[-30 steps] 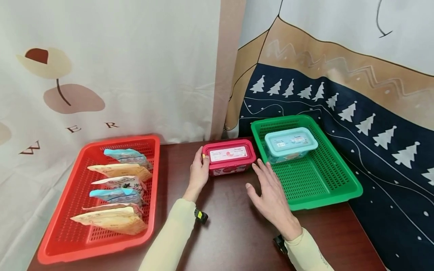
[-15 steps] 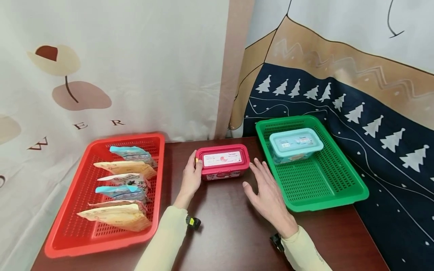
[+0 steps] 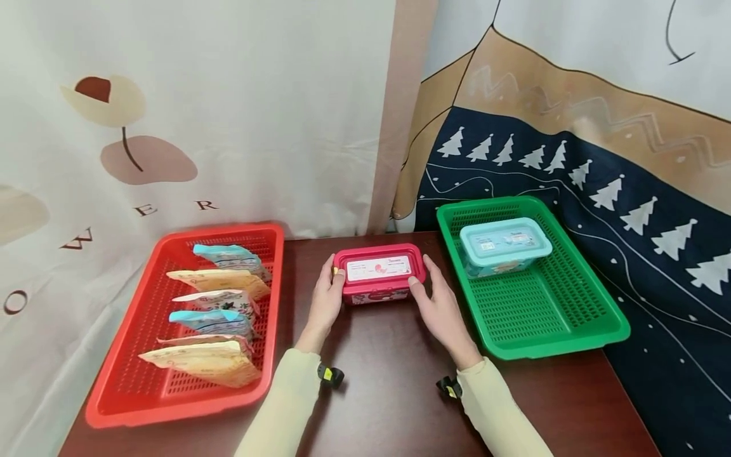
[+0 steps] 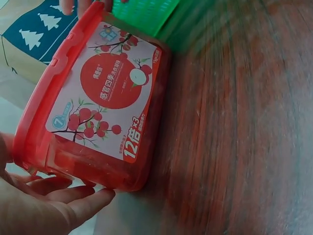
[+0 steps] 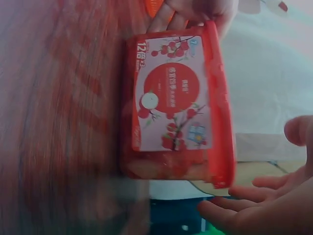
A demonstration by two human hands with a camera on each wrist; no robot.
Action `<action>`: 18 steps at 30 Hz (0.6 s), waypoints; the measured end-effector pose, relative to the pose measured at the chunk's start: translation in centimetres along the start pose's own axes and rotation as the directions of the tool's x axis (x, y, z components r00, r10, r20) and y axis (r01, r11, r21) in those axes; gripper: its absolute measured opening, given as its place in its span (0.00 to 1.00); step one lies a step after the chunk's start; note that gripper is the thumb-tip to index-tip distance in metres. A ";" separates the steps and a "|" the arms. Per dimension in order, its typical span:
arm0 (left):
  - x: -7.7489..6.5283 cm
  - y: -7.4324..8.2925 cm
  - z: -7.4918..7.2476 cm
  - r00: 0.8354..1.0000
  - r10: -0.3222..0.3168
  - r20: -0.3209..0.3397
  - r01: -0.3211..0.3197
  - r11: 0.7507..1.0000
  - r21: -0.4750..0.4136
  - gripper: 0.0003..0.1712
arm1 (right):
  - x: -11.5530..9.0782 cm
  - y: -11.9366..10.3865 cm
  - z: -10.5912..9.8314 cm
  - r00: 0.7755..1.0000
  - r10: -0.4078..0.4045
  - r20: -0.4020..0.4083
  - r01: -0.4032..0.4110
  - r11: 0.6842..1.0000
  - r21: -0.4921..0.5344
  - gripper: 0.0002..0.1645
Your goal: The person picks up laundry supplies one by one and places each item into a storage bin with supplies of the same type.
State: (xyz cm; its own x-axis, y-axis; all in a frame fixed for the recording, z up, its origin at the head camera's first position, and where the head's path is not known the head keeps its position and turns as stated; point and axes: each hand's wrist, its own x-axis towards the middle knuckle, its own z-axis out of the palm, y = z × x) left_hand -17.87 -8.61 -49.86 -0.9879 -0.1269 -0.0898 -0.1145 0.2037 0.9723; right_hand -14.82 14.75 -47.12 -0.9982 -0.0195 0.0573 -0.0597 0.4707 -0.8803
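Observation:
A red lidded plastic box point(image 3: 379, 269) stands on the table between both hands. Its front label, printed with red berries, faces me in the left wrist view. My left hand point(image 3: 327, 298) grips the box's left end, thumb by the lid and fingers curled against the side wall point(image 4: 93, 169). At the opposite end is my right hand point(image 3: 442, 311), its thumb over the lid's front right corner and its fingers stretched along the right side. The right wrist view shows those fingers point(image 5: 244, 205) extended and spread close to the lid's end.
To the right, a green basket point(image 3: 531, 352) holds a light blue lidded box point(image 3: 505, 244). A red basket point(image 3: 114, 406) on the left contains several upright packets point(image 3: 211, 365). Printed curtains point(image 3: 297, 127) hang behind the dark wooden table point(image 3: 388, 393).
My right hand has come in from beside the green basket to the red box's right end. The left hand keeps its hold; earlier it drew the box slightly left and nearer.

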 end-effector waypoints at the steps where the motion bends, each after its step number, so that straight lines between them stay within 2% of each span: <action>1: 0.0 0.1 0.1 1.000 -0.010 -0.003 0.010 1.000 -0.014 0.33 | 0.3 0.1 0.2 1.000 0.014 -0.007 -0.014 1.000 0.027 0.42; 7: -0.5 0.1 0.5 0.999 -0.020 -0.035 0.018 0.998 -0.052 0.32 | 2.1 1.2 1.2 0.995 0.099 -0.029 -0.095 0.988 0.122 0.42; 14: -0.6 -0.1 1.1 0.998 -0.021 -0.060 0.017 0.997 -0.072 0.33 | 3.1 1.8 1.7 0.971 0.237 0.011 -0.234 0.946 0.225 0.43; 18: -0.8 -0.2 1.0 0.997 -0.029 -0.072 0.023 0.996 -0.086 0.33 | 3.4 1.8 2.2 0.967 0.255 0.025 -0.252 0.926 0.280 0.43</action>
State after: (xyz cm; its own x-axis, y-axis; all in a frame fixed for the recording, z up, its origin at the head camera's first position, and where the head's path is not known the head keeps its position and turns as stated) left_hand -17.18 -7.58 -50.23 -0.9739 -0.2025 -0.1021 -0.1275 0.1165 0.9850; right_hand -18.37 13.59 -49.57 -0.9803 0.0792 -0.1812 0.1934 0.1936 -0.9618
